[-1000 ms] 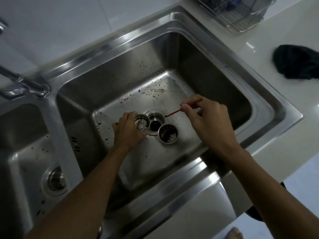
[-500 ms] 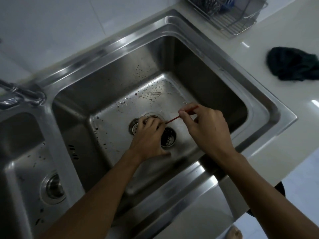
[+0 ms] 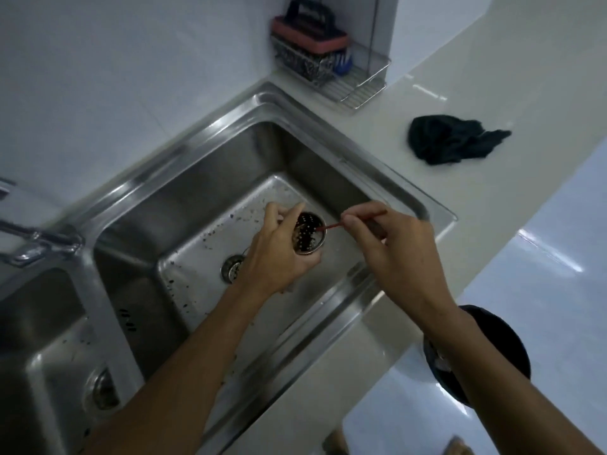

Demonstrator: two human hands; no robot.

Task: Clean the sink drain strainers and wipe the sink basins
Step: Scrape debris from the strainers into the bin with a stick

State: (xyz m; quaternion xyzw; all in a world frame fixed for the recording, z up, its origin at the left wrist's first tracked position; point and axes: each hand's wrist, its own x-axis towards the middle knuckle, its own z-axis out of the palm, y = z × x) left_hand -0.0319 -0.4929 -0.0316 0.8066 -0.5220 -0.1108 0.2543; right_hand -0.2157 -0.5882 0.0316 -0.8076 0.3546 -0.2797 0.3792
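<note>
- Two bare hands meet above the right basin point(image 3: 184, 231) of a steel double sink; both are lifted clear of its floor.
- Left hand point(image 3: 279, 254): fingers and thumb are curled round a perforated metal strainer cup point(image 3: 308, 236) and grip it by its outer wall; the cup is tilted so that its open mouth faces the right fingertips; dark grime shows inside among the holes.
- Right hand point(image 3: 397, 244): thumb and forefinger pinch a thin red stick point(image 3: 330, 227), with the other fingers loosely curled behind; the stick runs from the pinch toward the left fingers and its far tip is inside the cup's mouth; whether the tip touches the metal cannot be told.
- Drain point(image 3: 231, 269) of the right basin lies below the left hand, just beside the wrist and partly hidden by it; a ring with holes shows in it.
- Dark specks are scattered over the basin floor, beyond and left of the left fingers.
- Left basin point(image 3: 39, 323) lies well left of both hands, with a second drain point(image 3: 103, 394) in its floor; the tap point(image 3: 39, 239) stands on the divider between the basins.
- Dark cloth point(image 3: 453, 139) lies crumpled on the pale countertop point(image 3: 492, 77), beyond the right fingers and well apart from them; farther back, a wire rack point(image 3: 354, 83) holds a brush point(image 3: 308, 37) with a black handle.
</note>
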